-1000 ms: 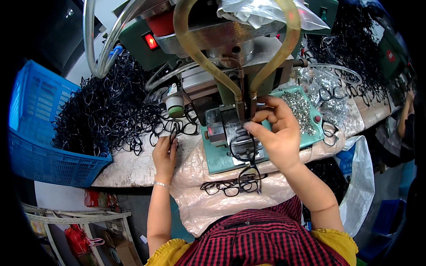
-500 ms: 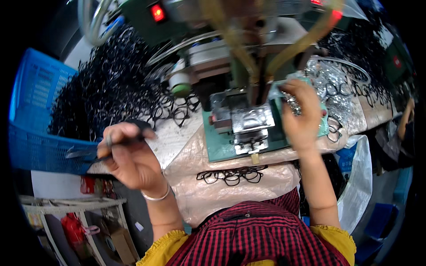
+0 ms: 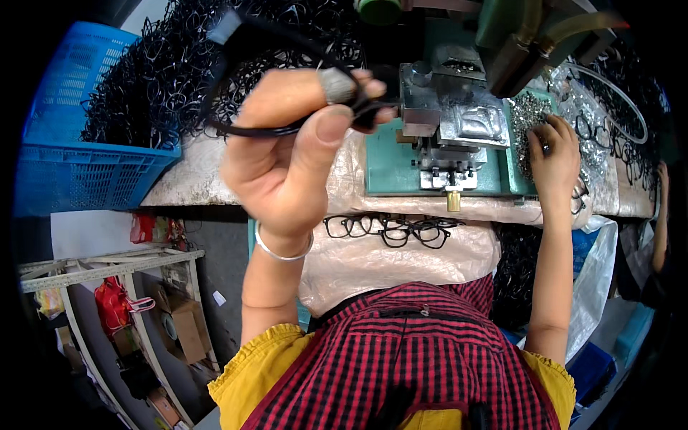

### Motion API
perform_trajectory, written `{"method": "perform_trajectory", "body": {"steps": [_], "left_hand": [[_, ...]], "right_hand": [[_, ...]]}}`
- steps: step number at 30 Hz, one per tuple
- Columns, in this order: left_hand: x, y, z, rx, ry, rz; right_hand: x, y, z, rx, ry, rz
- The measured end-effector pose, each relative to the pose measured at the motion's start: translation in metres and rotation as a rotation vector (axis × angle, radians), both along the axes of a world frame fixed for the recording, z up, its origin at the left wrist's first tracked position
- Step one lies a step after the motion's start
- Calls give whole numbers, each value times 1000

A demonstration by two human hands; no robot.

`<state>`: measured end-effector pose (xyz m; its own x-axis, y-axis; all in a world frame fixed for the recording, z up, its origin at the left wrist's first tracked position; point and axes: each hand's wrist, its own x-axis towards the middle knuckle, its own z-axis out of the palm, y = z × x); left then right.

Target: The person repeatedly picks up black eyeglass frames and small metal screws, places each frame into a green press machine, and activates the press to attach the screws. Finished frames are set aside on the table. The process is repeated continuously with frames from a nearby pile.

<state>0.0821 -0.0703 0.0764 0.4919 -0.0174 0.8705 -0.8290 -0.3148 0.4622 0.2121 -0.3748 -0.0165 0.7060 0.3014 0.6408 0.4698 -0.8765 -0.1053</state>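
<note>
My left hand (image 3: pixel 279 158) is raised high and near, its thumb and fingers pinched on a black eyeglass frame (image 3: pixel 301 44). A grey wrap covers one finger. Part of the frame is hidden behind the fingers. My right hand (image 3: pixel 557 161) reaches into a green tray (image 3: pixel 517 179) heaped with small silvery metal parts (image 3: pixel 527 111). Its fingers are curled down at the heap; what they pinch is too small to name. Between the hands stands a machine's metal fixture (image 3: pixel 469 125) on a green base (image 3: pixel 390 168).
Several black eyeglass frames (image 3: pixel 408 231) lie on the covered ledge before me. A large dark pile of frames (image 3: pixel 172 79) and a blue crate (image 3: pixel 93 175) are at the left. Tubes (image 3: pixel 527 32) hang from the machine. A person's arm (image 3: pixel 661 215) shows far right.
My left hand has come up and inward with the eyeglass frame. My right hand now sits lower over the metal parts, fingers curled. The view has shifted, so the machine appears farther right.
</note>
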Motion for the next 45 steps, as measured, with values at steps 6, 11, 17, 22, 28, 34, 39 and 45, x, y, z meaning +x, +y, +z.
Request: {"method": "perform_trajectory", "body": {"steps": [6,11,17,22,28,34,39,45], "left_hand": [[32,-10,44,101,43,84],[10,-19,7,-276,63,-147],[-8,-17,-48,-614,320,41],[2,-29,-4,-499,108,-31],[26,-29,33,-337,90,16],[34,-29,30,-354,33,-67],[17,-35,24,-259,58,-46],[13,-58,-12,511,50,29]], "right_hand": [[16,0,-10,691,345,-23],[-18,-18,-2,987,472,-16],[-46,27,30,1069,455,479],[-39,88,49,1254,473,570],[-54,99,49,1602,649,682],[-59,107,56,1717,743,624],[-78,82,68,1219,551,726],[-13,11,37,575,331,174]]}}
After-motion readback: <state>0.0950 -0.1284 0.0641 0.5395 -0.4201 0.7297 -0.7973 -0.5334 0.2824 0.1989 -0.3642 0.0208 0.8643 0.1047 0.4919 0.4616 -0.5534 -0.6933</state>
